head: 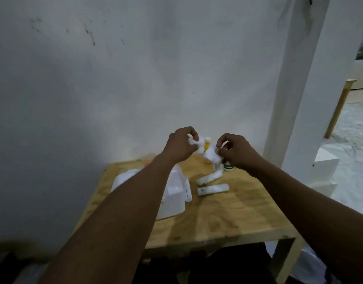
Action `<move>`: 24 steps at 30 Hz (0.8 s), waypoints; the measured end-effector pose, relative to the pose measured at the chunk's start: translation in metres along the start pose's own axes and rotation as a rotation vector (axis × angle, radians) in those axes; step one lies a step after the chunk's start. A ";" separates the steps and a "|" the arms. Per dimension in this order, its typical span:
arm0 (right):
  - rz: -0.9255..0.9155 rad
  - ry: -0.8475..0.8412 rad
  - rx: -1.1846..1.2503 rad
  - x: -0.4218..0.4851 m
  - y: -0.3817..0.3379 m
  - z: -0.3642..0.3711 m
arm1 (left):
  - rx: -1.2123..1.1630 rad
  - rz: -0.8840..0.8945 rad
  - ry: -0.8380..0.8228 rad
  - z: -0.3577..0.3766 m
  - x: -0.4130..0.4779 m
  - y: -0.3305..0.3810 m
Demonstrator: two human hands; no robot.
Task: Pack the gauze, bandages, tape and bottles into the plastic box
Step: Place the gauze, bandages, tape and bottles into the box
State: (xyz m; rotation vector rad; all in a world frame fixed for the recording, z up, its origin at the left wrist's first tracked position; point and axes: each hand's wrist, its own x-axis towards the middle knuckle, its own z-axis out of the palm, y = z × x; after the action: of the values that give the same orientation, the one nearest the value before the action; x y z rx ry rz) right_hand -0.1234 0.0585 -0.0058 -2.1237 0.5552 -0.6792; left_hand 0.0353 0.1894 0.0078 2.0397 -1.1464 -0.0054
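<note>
While the left hand [181, 143] and right hand [235, 151] each pinch white gauze [212, 155] above the worktop's [227, 218] far edge, it seems mid-pickup, needing lowering into the plastic box [172, 199].

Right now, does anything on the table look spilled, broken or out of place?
Nothing looks spilled or broken. Two wrapped rolls lie loose on the wooden table, not yet in the plastic box. Both hands hold white gauze above it.

No text can be read. The wrapped roll [213, 189] on the table bears a small bluish mark, too blurred to make out.
</note>
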 end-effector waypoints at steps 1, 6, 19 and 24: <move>-0.005 -0.013 0.057 0.003 -0.011 0.011 | -0.009 -0.018 0.033 -0.018 -0.003 -0.005; -0.004 -0.176 0.250 0.006 -0.066 0.076 | -0.103 -0.170 0.157 -0.105 -0.032 -0.047; -0.101 -0.553 0.075 -0.018 -0.114 0.183 | -0.229 -0.502 0.065 -0.166 -0.104 -0.126; -0.241 -0.476 -0.114 -0.022 -0.104 0.195 | -0.222 -0.487 0.030 -0.146 -0.098 -0.134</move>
State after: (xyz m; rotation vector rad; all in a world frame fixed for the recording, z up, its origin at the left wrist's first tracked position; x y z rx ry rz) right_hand -0.0006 0.2422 -0.0291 -2.3766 0.0794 -0.2510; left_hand 0.1262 0.3907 -0.0092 2.0570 -0.5776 -0.3273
